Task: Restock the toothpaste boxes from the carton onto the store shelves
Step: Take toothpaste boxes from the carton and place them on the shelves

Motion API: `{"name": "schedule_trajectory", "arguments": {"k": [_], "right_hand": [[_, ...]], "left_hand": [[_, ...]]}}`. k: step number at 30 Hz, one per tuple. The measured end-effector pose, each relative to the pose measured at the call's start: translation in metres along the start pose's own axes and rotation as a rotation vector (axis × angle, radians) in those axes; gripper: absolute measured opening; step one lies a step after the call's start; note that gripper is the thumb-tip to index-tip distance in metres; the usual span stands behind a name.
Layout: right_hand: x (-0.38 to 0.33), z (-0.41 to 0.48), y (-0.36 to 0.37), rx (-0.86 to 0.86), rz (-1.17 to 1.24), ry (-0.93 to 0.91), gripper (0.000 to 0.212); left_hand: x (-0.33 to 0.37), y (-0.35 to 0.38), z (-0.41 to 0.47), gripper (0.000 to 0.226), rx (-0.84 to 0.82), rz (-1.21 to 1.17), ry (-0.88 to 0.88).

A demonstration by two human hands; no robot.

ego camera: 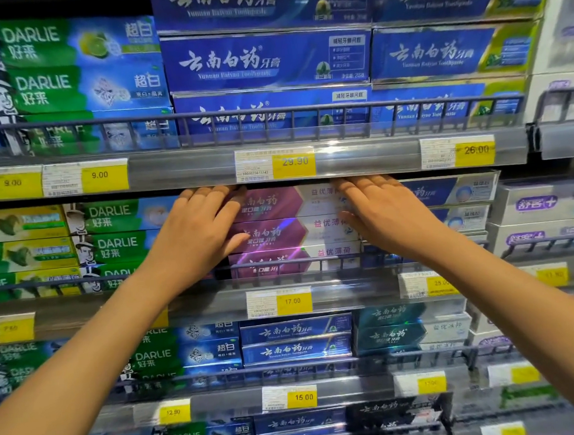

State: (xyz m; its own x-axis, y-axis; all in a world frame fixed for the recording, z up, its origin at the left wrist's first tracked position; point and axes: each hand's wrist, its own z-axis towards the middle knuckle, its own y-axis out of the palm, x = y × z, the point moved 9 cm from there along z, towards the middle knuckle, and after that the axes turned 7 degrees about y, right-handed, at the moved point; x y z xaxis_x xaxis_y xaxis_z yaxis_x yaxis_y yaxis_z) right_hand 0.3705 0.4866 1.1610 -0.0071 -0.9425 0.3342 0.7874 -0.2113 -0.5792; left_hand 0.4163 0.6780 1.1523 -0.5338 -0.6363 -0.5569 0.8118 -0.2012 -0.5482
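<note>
A stack of three purple-and-white toothpaste boxes [280, 233] stands on the second shelf, behind a low wire rail [282, 266]. My left hand [199, 229] lies flat against the left end of the stack, fingers straight and reaching up under the shelf above. At the stack's right end my right hand [384, 211] presses in the same way, palm toward the boxes. Both hands bracket the stack from its two sides. The carton is not in view.
Green Darlie boxes [105, 235] sit left of the stack and blue-and-white boxes [459, 203] right of it. Blue Yunnan Baiyao boxes [266, 60] fill the shelf above. Price strips with yellow tags [294, 162] front each shelf. Lower shelves hold more boxes.
</note>
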Motion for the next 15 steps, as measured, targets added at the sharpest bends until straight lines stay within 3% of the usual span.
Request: {"name": "schedule_trajectory", "arguments": {"k": [10,15], "right_hand": [[-0.004,-0.005,-0.002,0.007,0.04,-0.034,0.049],[-0.035,-0.023,-0.015,0.096,0.139,-0.15,0.048]], "left_hand": [[0.005,-0.008,-0.006,0.048,0.084,-0.029,-0.05],[0.022,-0.018,-0.014,0.054,0.172,-0.101,-0.2]]}}
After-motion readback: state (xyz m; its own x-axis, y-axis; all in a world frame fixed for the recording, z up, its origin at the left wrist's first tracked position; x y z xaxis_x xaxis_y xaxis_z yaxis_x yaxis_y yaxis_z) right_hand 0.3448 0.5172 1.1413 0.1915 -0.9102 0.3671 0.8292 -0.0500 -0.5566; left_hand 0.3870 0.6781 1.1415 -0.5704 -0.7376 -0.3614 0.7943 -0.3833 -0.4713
